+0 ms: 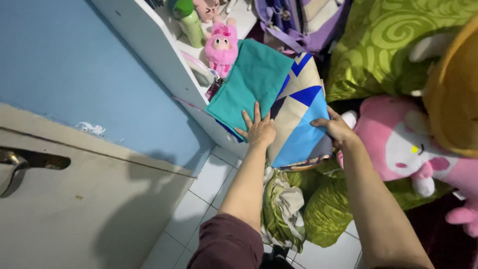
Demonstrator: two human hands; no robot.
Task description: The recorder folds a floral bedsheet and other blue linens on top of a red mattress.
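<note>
Cloths: teal folded cloth [251,82] atop a blue-and-cream patterned one [301,112], centre-top of frame, on the white shelf [164,55] edge.
Left hand [259,130]: flat, fingers spread, pressing the stack.
Right hand [336,128]: fingers curled round the patterned edge.
Handling: prob. soft, light, floppy (support from beneath, else it slumps).
Room: blue wall [64,65] at left, tiled floor [209,184], pink plush [398,142] at right.

blue wall [64,55], white tiled floor [209,184]

A folded teal cloth [251,82] lies atop a folded patterned sheet [301,117] (blue, beige triangles). Both rest tilted against a white shelf edge.
</note>
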